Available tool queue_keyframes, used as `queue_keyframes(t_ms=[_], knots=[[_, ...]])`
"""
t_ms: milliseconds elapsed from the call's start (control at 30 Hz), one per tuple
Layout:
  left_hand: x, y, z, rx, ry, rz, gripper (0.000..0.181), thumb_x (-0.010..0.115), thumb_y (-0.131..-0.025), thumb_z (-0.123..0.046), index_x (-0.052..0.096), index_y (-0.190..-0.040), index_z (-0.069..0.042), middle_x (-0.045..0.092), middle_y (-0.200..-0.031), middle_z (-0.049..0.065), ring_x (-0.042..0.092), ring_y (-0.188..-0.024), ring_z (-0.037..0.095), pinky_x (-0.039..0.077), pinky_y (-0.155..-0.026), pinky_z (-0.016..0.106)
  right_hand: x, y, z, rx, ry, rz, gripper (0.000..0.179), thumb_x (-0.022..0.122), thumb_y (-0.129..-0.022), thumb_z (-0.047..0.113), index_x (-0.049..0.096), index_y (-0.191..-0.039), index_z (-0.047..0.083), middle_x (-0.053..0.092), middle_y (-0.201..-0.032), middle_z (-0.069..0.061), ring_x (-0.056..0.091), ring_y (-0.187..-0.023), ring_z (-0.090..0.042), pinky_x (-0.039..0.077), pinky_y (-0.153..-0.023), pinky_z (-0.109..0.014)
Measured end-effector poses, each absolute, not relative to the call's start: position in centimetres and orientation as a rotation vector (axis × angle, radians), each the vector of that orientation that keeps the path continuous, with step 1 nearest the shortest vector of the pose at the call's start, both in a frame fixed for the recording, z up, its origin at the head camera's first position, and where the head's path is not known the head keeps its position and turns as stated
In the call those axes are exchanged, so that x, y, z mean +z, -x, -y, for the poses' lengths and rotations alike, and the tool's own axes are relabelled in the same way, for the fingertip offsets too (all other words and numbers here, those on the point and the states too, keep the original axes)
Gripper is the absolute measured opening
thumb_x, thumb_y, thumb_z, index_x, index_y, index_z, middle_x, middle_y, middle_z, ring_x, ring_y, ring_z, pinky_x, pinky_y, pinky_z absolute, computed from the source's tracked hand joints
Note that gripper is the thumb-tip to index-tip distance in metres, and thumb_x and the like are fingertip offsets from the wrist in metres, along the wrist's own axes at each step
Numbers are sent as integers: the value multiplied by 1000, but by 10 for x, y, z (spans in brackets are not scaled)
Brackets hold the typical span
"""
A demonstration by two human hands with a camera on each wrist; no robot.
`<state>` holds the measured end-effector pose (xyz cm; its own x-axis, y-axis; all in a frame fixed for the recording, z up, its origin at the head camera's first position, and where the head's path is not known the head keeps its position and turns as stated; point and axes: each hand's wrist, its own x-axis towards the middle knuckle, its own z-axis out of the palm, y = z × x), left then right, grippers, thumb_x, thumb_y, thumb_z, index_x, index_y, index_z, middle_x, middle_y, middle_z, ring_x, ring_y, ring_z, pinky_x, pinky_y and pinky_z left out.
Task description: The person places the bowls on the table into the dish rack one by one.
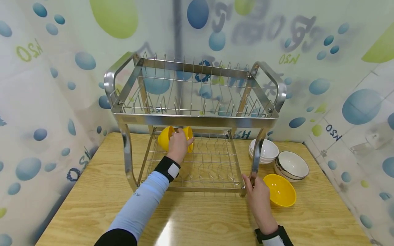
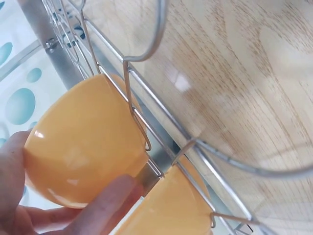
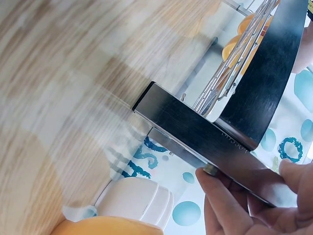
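Observation:
Two yellow bowls stand on edge in the lower tier of a two-tier metal dish rack (image 1: 197,120). My left hand (image 1: 179,146) grips the right-hand bowl (image 2: 83,147), with fingers (image 2: 110,200) reaching down between the two. Beside it, the left-hand bowl (image 1: 165,137) leans among the wires, foot turned left. That bowl shows only partly in the left wrist view. Low on the rack's front right leg (image 3: 195,137), my right hand (image 1: 258,201) holds the flat metal bar, thumb and fingers on either side.
To the right of the rack, another yellow bowl (image 1: 280,190) sits upright on the wooden table (image 1: 209,222). Behind it are stacked white bowls (image 1: 266,150) and dark-rimmed white bowls (image 1: 293,164). The rack's upper tier overhangs the left hand. A patterned curtain (image 1: 61,112) hangs around the table.

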<state>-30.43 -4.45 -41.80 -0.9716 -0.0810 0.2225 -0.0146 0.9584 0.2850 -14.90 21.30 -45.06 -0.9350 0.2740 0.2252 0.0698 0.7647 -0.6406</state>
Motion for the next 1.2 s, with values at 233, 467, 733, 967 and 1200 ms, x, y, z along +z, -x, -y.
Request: queue_keyframes(t_ms=[233,467,733,967,1200], knots=[[-419,304,46,-420,-52,2886,73,59,-86,-55,48,-121,8,63,-82,19,65,-59,25,57,-56,31,-452,149,-214,949,266,2665,30,56,-95,34,57,-89,4,50,-73,-9,45,-63,-19,34,-50,-23],[-417,304,46,-436,-90,2928,75,58,-85,-59,47,-119,7,60,-78,17,61,-54,22,54,-52,29,-451,149,-214,953,274,2673,29,57,-95,32,57,-89,4,51,-73,-9,45,-63,-19,35,-50,-22],[-415,304,47,-437,-80,2941,72,58,-85,-58,48,-115,6,56,-73,13,57,-51,20,52,-49,25,-450,149,-214,951,277,2681,30,56,-95,34,58,-90,4,51,-74,-9,46,-63,-20,34,-50,-23],[-414,301,47,-444,-73,2946,76,57,-86,-59,48,-121,8,58,-72,14,57,-49,20,49,-45,24,-449,149,-213,929,268,2676,31,57,-94,33,58,-90,3,51,-72,-9,45,-62,-19,34,-50,-23],[-414,296,46,-449,-85,2949,73,57,-87,-58,49,-118,8,58,-75,14,58,-52,20,53,-51,27,-450,149,-214,938,278,2691,32,55,-95,35,57,-91,4,49,-72,-9,45,-62,-19,34,-50,-23]])
